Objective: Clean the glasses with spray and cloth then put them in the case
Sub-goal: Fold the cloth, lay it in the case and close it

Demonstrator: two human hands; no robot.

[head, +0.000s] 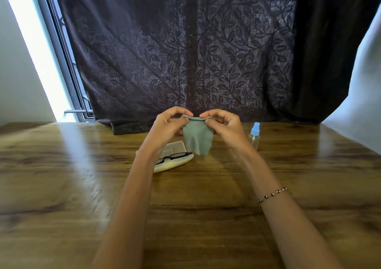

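Note:
A grey-green cloth [197, 137] hangs in the air above the table, pinched along its top edge by both hands. My left hand [168, 127] grips its left corner and my right hand [223, 127] grips its right corner. Below and a little left of the cloth, black-framed glasses [174, 157] lie in an open pale case [175, 163] on the wooden table [82, 176]; my left forearm hides part of them. A small clear spray bottle [255, 135] with a blue cap stands upright to the right of my right hand.
A dark leaf-patterned curtain [185, 52] hangs along the table's far edge, its hem resting on the wood. A bright window gap [39, 41] shows at the left. A beaded bracelet [272, 194] sits on my right wrist.

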